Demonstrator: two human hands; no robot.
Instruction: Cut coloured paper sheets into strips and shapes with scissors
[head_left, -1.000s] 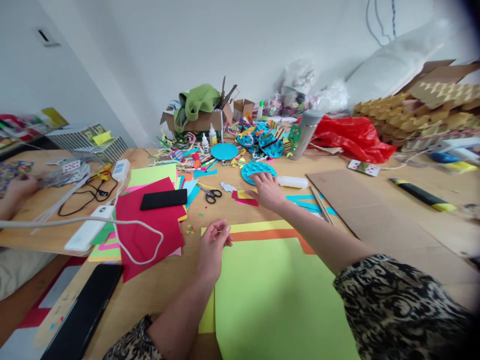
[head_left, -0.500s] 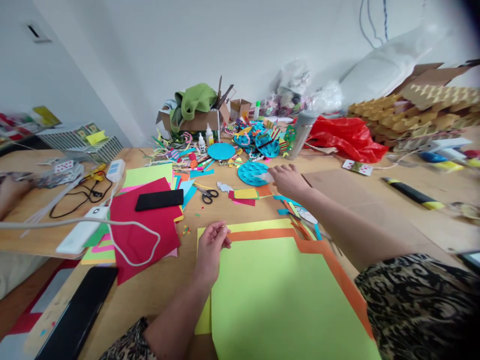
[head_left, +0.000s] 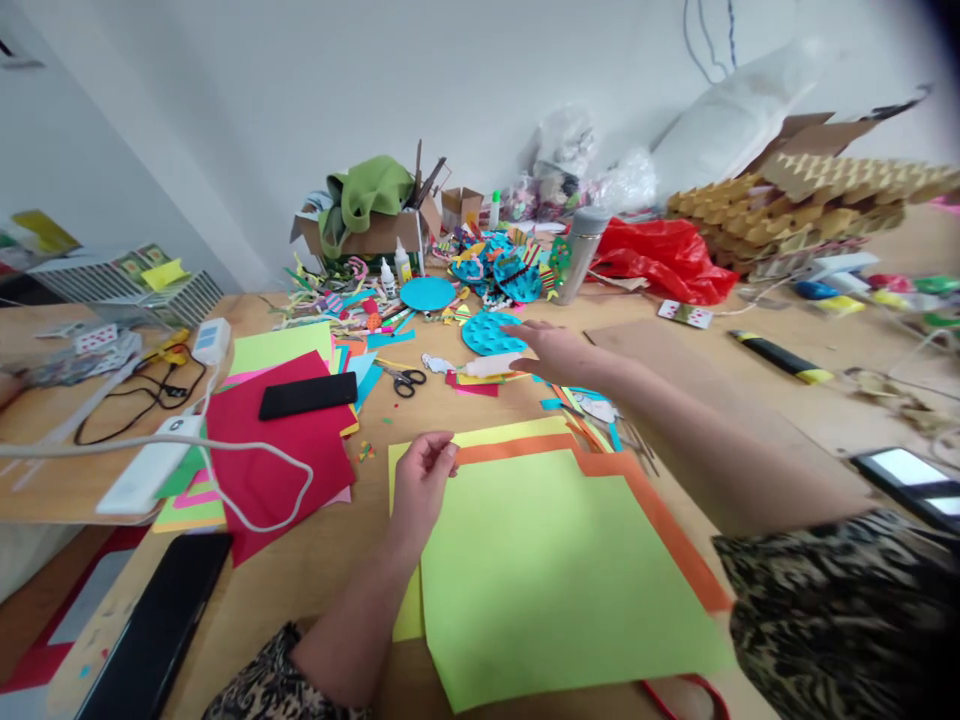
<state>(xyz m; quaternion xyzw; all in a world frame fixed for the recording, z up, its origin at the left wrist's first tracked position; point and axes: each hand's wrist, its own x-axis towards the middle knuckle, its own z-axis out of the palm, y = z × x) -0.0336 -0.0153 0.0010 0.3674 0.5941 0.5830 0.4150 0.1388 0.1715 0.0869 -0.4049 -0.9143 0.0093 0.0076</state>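
Light green paper [head_left: 555, 580] lies on top of orange paper [head_left: 517, 447] and yellow paper [head_left: 405, 610] in front of me. My left hand [head_left: 424, 480] rests at their upper left corner, thumb and fingers pinched together; what is between them is too small to make out. My right hand [head_left: 551, 350] reaches forward with its fingers spread, just beside a white glue bottle [head_left: 491, 364] that lies over small red and yellow papers. Behind it is a round blue piece with bumps [head_left: 484, 333]. Black scissors [head_left: 406, 380] lie to the left.
Red paper [head_left: 285, 455] with a black phone [head_left: 309, 397] and a white cable lies left. A grey bottle [head_left: 581, 258], red plastic bag [head_left: 667, 262] and craft pieces stand at the back. A black-yellow cutter [head_left: 780, 357] is right. Another person's hand shows at the left edge.
The white glue bottle now lies across the small papers, and my right hand's fingers have spread. The view has shifted to the right. My left hand stays at the paper corner.
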